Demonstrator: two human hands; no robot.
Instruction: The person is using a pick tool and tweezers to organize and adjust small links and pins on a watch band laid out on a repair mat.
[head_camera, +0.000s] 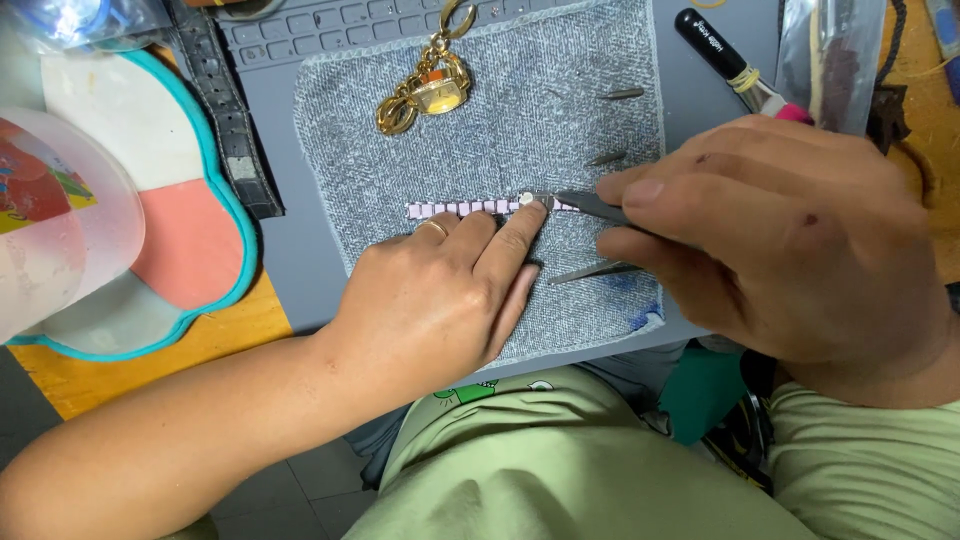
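The person wears a light green shirt (560, 460) with a small green cartoon print (465, 393) near the chest. Both forearms are bare. The left hand (440, 300) has a thin gold ring (433, 227) on one finger; the right hand (790, 240) wears none that shows.

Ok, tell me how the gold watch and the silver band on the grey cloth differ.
The gold watch lies untouched near the cloth's far edge; the silver band is pinned by the left hand at mid-cloth. The gold watch's chain is curled in loops; the silver band lies stretched straight. The gold watch shows a face; the silver band shows only square links, with the tool in the right hand at its end. Both are metal and rest on the cloth.
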